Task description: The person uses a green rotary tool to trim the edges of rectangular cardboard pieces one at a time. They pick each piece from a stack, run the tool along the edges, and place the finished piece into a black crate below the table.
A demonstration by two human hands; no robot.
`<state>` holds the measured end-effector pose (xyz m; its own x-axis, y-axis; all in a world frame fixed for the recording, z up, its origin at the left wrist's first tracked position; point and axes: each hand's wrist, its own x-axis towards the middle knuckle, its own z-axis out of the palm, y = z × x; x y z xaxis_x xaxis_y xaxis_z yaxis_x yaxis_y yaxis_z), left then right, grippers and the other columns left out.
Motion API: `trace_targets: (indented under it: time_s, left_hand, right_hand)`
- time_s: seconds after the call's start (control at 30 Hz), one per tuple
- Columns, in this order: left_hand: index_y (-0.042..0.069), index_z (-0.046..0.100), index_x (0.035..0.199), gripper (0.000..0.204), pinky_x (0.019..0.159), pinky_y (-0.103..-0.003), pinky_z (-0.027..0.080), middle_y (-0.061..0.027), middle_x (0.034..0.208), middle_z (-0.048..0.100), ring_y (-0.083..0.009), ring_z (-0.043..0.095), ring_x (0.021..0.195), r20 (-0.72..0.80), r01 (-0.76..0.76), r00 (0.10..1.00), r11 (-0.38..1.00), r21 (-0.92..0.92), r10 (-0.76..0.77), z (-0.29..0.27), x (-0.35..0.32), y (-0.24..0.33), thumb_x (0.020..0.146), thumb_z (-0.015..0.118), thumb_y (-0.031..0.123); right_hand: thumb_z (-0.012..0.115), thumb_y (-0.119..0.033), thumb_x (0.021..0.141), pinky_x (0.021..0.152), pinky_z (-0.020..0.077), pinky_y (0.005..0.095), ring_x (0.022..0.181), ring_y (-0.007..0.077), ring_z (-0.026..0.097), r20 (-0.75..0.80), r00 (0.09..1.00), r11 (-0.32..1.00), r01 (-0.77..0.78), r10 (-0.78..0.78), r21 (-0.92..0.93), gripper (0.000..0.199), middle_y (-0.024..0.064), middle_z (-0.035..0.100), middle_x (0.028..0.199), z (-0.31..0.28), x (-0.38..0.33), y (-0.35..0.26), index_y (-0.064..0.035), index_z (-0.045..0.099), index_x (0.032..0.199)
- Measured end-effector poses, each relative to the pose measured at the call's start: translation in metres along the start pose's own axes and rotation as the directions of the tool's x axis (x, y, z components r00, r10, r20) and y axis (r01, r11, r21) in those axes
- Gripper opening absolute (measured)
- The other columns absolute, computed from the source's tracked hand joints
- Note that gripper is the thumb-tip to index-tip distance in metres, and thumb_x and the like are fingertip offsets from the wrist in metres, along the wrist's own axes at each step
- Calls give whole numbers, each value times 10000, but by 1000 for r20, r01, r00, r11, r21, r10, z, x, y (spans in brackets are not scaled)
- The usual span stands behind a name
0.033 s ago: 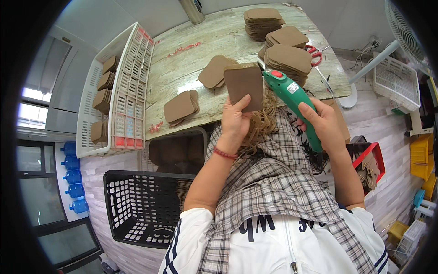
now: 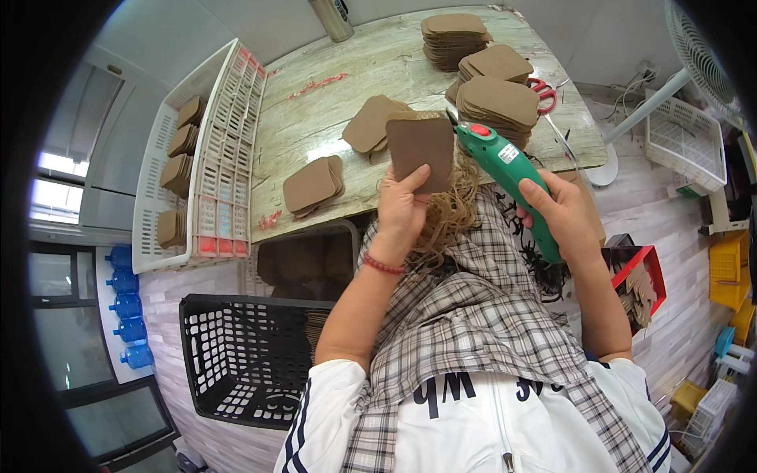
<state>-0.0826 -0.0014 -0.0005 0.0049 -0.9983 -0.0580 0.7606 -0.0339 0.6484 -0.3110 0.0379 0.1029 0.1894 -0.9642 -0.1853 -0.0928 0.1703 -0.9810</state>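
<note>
Brown and flat, a stack of cardboard pieces (image 2: 422, 146) is standing upright in the left hand (image 2: 404, 206), whose grip is closing on its lower edge above the counter (image 2: 331, 110) edge. The right hand (image 2: 564, 214) is wrapping its grip around a green electric cutter (image 2: 505, 169), whose tip is touching the stack's upper right corner. Curly brown trimmings (image 2: 449, 217) are lying on the plaid apron (image 2: 465, 315) below.

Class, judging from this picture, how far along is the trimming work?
Done: trimmed brown pieces fill the white crate.
In hand: the left hand holds one brown piece; the right hand runs the green electric cutter along it.
Left: stacks wait on the table.
</note>
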Motion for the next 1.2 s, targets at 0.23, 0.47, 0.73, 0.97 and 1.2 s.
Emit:
trace_targets:
  time_s: [0.23,0.47,0.73,0.97,1.2]
  left_hand:
    - [-5,596,1130,327,759,-292,574,-96,1030,672,-166,671,870,75,109,987,940,324,-141,-17,0,51,815,613,-87]
    - [-28,555,1226,471,809,-291,531,-95,1070,657,-152,643,921,52,257,946,837,483,-320,-23,-8,67,768,642,-97]
    - [-12,573,1184,426,796,-289,522,-67,1058,650,-140,630,904,-39,360,917,779,513,-398,-28,-24,55,770,656,-71]
    - [-2,600,1066,307,766,-235,480,-21,957,651,-91,600,846,10,172,957,596,784,-290,-28,-22,81,768,652,-54]
    - [8,650,923,143,692,-229,509,-47,858,681,-99,626,746,2,11,1000,839,543,-14,-43,-23,89,788,686,-20]
  right_hand:
    - [610,-296,908,558,436,210,611,66,532,123,992,992,4,12,-127,348,13,579,718,-27,-7,10,15,607,1064]
    - [626,-279,900,572,448,212,637,63,540,180,982,985,-26,57,-169,346,8,588,758,-23,-13,17,5,603,1097]
    - [614,-266,908,569,436,219,632,70,532,175,983,993,-28,49,-118,319,13,578,735,-5,-8,22,21,601,1047]
    - [601,-302,912,558,430,218,614,72,530,232,965,990,-97,120,-105,320,18,575,713,-11,-7,24,7,600,994]
    - [606,-327,907,539,425,223,597,80,531,301,942,989,-126,145,-83,346,26,571,703,-12,-7,28,10,597,986]
